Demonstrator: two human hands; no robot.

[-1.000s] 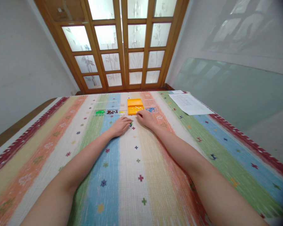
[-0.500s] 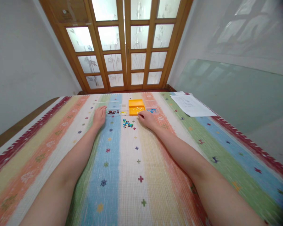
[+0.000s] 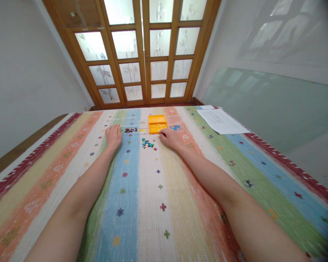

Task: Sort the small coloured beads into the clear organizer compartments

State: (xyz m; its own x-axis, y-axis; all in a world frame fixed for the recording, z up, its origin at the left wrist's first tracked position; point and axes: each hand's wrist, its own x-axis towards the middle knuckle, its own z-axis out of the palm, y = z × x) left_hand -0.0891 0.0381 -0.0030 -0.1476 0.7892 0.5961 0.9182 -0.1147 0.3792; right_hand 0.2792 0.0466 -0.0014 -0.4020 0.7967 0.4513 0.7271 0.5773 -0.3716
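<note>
My left hand (image 3: 113,137) rests with curled fingers at the left end of the row of clear boxes. A few green pieces show beside its fingertips; anything inside the fingers is hidden. My right hand (image 3: 170,137) pinches what looks like a tiny dark red piece at the front edge of the open orange box (image 3: 157,119), which has small white pieces inside. Between my hands, on the cloth, lies a loose pile of small blue, green and dark pieces (image 3: 148,143).
Clear boxes hold dark red pieces (image 3: 131,130), yellow pieces (image 3: 142,130) and blue pieces (image 3: 175,128). A printed paper sheet (image 3: 221,122) lies at the back right. A striped tablecloth (image 3: 150,189) covers the table. Beyond it stand wooden glass-paned doors (image 3: 144,65).
My left hand has shifted slightly left and its fingers have curled in, baring some green pieces beside it. My right hand stays in nearly the same place at the orange box.
</note>
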